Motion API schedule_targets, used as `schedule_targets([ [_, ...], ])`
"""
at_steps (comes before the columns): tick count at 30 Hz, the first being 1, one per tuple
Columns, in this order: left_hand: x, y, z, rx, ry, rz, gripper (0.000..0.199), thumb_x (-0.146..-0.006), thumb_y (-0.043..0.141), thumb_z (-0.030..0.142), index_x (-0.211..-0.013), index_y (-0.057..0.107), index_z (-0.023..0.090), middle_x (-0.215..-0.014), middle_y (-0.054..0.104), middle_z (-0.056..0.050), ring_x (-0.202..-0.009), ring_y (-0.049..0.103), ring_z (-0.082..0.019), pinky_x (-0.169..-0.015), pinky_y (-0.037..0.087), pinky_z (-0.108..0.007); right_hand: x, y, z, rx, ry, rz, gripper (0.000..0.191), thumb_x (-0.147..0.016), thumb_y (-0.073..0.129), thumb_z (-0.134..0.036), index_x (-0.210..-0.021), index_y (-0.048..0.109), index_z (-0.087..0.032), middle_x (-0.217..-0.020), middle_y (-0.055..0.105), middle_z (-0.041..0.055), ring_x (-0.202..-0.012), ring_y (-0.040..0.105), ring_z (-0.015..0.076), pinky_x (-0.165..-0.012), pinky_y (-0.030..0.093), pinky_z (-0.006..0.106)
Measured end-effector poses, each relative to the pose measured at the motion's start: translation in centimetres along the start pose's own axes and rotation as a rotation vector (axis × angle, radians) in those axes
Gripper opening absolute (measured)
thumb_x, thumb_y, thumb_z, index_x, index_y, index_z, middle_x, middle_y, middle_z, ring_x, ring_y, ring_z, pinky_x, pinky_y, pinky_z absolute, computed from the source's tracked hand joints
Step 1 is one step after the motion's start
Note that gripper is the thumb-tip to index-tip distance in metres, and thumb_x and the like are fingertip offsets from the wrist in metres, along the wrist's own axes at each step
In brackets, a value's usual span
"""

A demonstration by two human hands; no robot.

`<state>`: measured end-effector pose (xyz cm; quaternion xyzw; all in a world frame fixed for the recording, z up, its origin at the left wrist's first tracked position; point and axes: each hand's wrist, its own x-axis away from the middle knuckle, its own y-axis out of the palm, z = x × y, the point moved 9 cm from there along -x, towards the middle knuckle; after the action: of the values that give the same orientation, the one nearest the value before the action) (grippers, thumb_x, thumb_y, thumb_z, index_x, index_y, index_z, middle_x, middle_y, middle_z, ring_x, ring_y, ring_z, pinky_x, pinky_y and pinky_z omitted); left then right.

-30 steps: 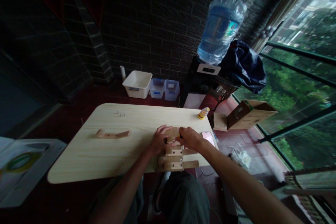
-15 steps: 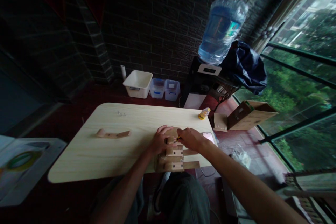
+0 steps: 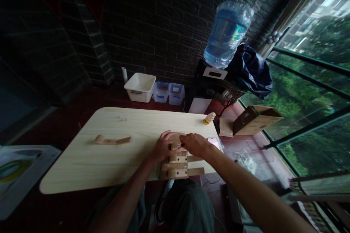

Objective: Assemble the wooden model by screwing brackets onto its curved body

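Note:
A wooden assembly (image 3: 177,165) of blocks and strips with dark screw heads lies at the table's near edge. My left hand (image 3: 164,146) rests against its far left part, fingers spread around a block. Closed fingers of my right hand (image 3: 193,143) pinch a small tool at the same block; only a dark bit of it shows. A separate wooden piece (image 3: 113,141) with a rounded end lies on the table's left half. Several small screws (image 3: 122,118) are near the far edge.
The pale table (image 3: 82,153) has a yellow-capped bottle (image 3: 209,118) at its far right and a phone (image 3: 213,142) beside my right forearm. Beyond stand a white bin (image 3: 140,88), two clear boxes (image 3: 176,94) and a water dispenser (image 3: 201,91). An open carton (image 3: 253,120) is at right.
The whole view has shifted slightly, moving the scene left. My right hand has turned a little, and the tool's yellow part no longer shows. My left hand stays on the assembly.

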<state>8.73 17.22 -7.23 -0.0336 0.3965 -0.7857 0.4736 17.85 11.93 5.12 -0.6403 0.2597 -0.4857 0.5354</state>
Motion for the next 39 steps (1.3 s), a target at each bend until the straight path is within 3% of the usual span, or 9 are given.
schedule_targets([
  [6, 0.2, -0.2, 0.2, 0.015, -0.012, -0.008, 0.032, -0.077, 0.078, 0.053, -0.098, 0.081, 0.029, -0.151, 0.051, 0.0, -0.144, 0.03, -0.032, -0.124, 0.028, -0.051, -0.6, 0.2, 0.6, -0.027, 0.071, 0.008, 0.034, -0.1, 0.053, -0.035, -0.123, 0.062, -0.012, -0.11, 0.074, 0.0198, -0.104, 0.072, 0.0276, -0.082, 0.056, 0.033],
  [11, 0.1, -0.1, 0.0, 0.01, -0.003, 0.005, 0.021, -0.078, 0.078, 0.044, -0.09, 0.081, 0.027, -0.15, 0.053, 0.0, -0.143, 0.032, -0.031, -0.122, 0.032, -0.049, -1.7, 1.2, 1.6, -0.107, 0.189, -0.078, 0.041, -0.1, 0.051, -0.045, -0.111, 0.069, -0.011, -0.105, 0.076, 0.019, -0.101, 0.073, 0.0259, -0.08, 0.054, 0.029],
  [16, 0.0, 0.0, 0.0, 0.005, -0.001, 0.009, 0.028, -0.076, 0.079, 0.049, -0.095, 0.082, 0.03, -0.149, 0.053, 0.0, -0.143, 0.032, -0.032, -0.122, 0.031, -0.05, -1.1, 0.3, 1.2, -0.105, 0.137, -0.041, 0.043, -0.094, 0.06, -0.037, -0.128, 0.06, -0.011, -0.115, 0.074, 0.0183, -0.101, 0.073, 0.0265, -0.077, 0.054, 0.029],
  [21, 0.0, -0.1, 0.2, -0.001, -0.006, 0.009, 0.032, -0.077, 0.078, 0.053, -0.098, 0.081, 0.029, -0.149, 0.053, -0.001, -0.143, 0.032, -0.033, -0.123, 0.031, -0.05, -0.3, -0.5, 0.1, -0.001, -0.017, 0.008, 0.033, -0.096, 0.049, -0.016, -0.128, 0.058, -0.014, -0.114, 0.074, 0.0165, -0.102, 0.072, 0.0256, -0.078, 0.055, 0.031],
  [26, 0.0, -0.2, 0.4, -0.015, 0.014, 0.008, 0.033, -0.077, 0.079, 0.054, -0.098, 0.081, 0.028, -0.149, 0.053, -0.002, -0.142, 0.033, -0.033, -0.122, 0.032, -0.051, -0.5, 0.0, 0.1, 0.0, 0.035, 0.02, 0.034, -0.1, 0.051, -0.026, -0.13, 0.054, -0.012, -0.109, 0.074, 0.0187, -0.101, 0.073, 0.0272, -0.076, 0.055, 0.032],
  [33, 0.0, 0.0, 0.0, -0.004, -0.003, -0.002, 0.029, -0.076, 0.08, 0.053, -0.093, 0.082, 0.028, -0.15, 0.052, -0.001, -0.143, 0.032, -0.033, -0.121, 0.033, -0.051, -0.8, 1.0, 2.0, -0.11, 0.213, 0.006, 0.037, -0.101, 0.049, -0.041, -0.12, 0.061, -0.011, -0.11, 0.074, 0.0197, -0.102, 0.072, 0.0271, -0.079, 0.053, 0.03],
  [39, -0.1, -0.3, 0.4, 0.006, -0.005, -0.019, 0.034, -0.077, 0.079, 0.054, -0.102, 0.081, 0.031, -0.151, 0.051, 0.0, -0.143, 0.032, -0.032, -0.122, 0.03, -0.053, 0.1, 0.1, 1.1, -0.084, 0.062, -0.018, 0.032, -0.097, 0.057, -0.028, -0.127, 0.058, -0.019, -0.113, 0.075, 0.0135, -0.102, 0.073, 0.0241, -0.078, 0.053, 0.027],
])
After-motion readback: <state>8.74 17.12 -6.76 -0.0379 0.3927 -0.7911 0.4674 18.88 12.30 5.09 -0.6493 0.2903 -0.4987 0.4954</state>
